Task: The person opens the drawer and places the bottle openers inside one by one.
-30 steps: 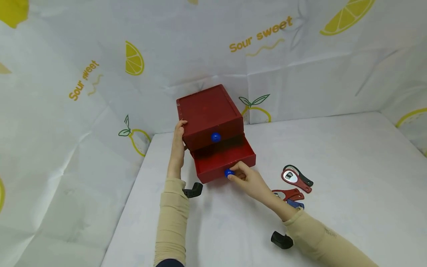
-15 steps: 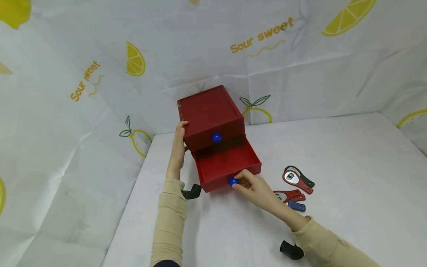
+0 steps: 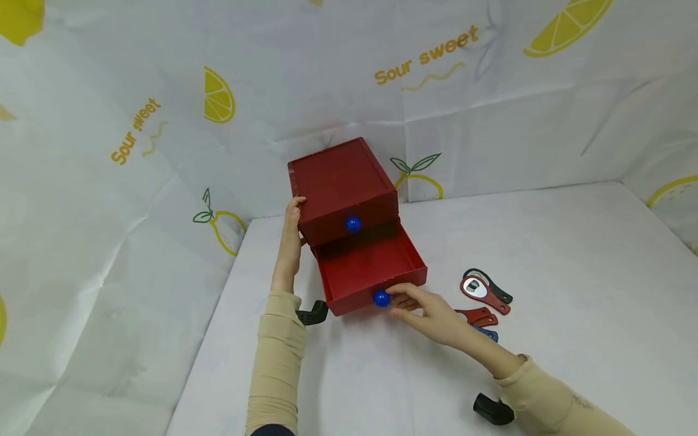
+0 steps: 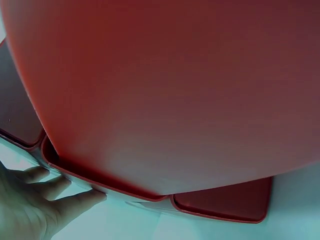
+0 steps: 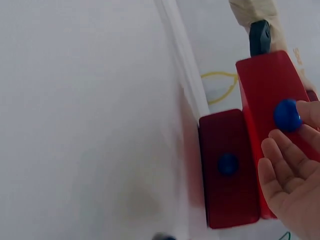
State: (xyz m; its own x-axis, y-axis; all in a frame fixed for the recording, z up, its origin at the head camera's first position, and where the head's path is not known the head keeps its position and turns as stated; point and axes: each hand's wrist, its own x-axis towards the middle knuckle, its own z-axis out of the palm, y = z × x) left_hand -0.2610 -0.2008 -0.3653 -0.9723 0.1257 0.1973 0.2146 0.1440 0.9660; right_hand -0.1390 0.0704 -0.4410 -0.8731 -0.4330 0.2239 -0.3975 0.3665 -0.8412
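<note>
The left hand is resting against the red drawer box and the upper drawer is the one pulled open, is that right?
Not quite: the lower drawer is the one pulled open, as the head view shows. The left hand is resting against the red drawer box.
</note>
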